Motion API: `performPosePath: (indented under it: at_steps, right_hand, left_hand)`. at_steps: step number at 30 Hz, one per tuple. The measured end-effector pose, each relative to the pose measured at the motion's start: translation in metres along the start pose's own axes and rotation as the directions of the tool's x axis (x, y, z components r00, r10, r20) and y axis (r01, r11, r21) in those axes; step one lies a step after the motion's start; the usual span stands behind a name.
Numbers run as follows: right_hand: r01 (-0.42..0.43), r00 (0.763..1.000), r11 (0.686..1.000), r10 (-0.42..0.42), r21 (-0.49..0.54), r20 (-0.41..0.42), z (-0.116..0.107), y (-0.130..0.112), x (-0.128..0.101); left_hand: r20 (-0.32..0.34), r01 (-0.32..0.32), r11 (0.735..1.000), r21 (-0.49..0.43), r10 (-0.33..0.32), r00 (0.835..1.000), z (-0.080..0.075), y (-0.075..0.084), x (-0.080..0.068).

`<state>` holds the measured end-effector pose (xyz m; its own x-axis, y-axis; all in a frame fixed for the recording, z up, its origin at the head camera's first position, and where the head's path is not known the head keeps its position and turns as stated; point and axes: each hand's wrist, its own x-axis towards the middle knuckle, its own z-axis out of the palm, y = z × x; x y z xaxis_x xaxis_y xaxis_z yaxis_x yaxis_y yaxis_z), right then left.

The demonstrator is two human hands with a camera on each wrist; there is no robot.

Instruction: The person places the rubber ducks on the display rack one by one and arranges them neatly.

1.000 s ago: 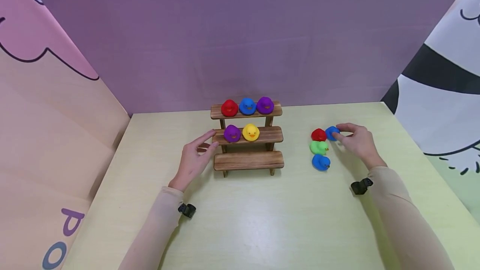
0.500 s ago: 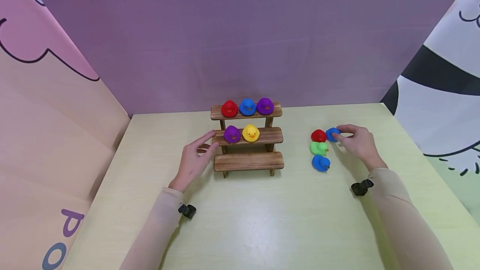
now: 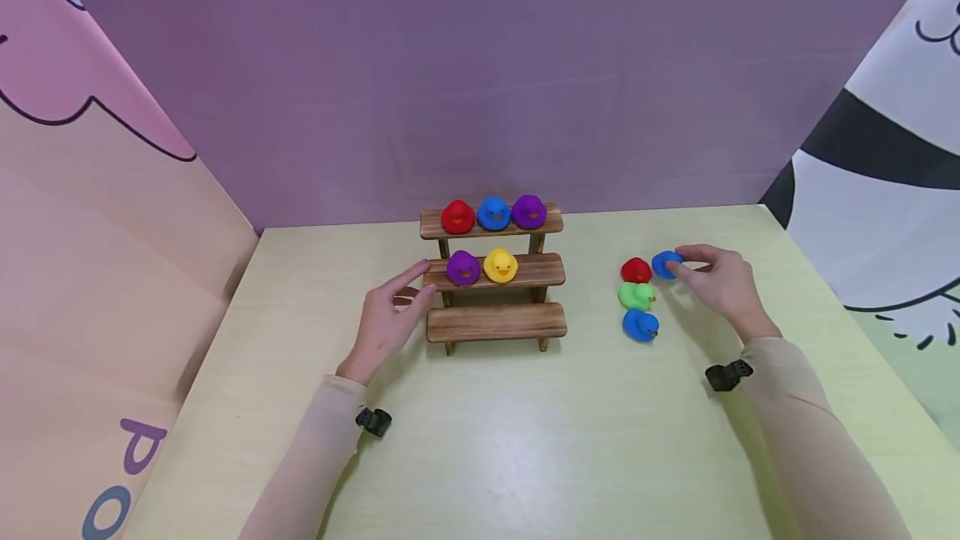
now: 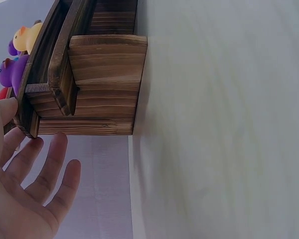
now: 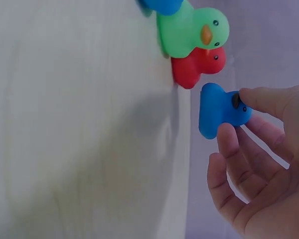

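A small smooth blue rubber duck (image 3: 664, 264) is sitting on the pale green bench (image 3: 525, 440) at the far right, pinched by the right hand (image 3: 716, 283). Just left, a red duck (image 3: 636, 270) is touching a green duck (image 3: 636, 296). The left hand (image 3: 386, 319), fingers relaxed, is touching the rough three-step wooden stand (image 3: 495, 322).

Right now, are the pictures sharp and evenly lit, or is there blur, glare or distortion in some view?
Head view: sharp, soft even light, a faint bright sheen on the table, edges slightly bent by the wide lens. Left wrist view: the wooden shelf is sharp, the left hand close and soft. Right wrist view: the blue duck and right hand are slightly soft, with a gentle shadow on the table.
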<state>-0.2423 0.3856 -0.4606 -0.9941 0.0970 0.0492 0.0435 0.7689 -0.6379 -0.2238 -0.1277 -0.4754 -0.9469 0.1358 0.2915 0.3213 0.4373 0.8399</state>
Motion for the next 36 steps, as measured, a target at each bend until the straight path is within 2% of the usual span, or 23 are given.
performPosePath:
  at_steps: [13, 18, 25, 36]
  right_hand:
    - [0.086, 0.995, 0.996, -0.086, -0.007, -0.057, -0.002, -0.025, -0.012]
    - [0.101, 0.993, 0.995, -0.101, -0.003, -0.054, -0.002, -0.040, -0.017]
    - [0.170, 0.983, 0.985, -0.170, -0.013, -0.070, 0.001, -0.065, -0.024]
    - [0.234, 0.972, 0.969, -0.233, 0.077, -0.033, 0.009, -0.103, -0.035]
  left_hand:
    - [0.004, 0.000, 1.000, 0.009, 0.000, 1.000, 0.000, 0.002, -0.001]
    - [0.004, -0.002, 1.000, 0.011, 0.002, 1.000, 0.000, 0.001, 0.000]
    - [0.008, 0.000, 1.000, 0.012, 0.000, 1.000, 0.000, 0.001, 0.000]
    - [0.000, 0.000, 1.000, 0.004, 0.000, 1.000, 0.000, 0.000, -0.001]
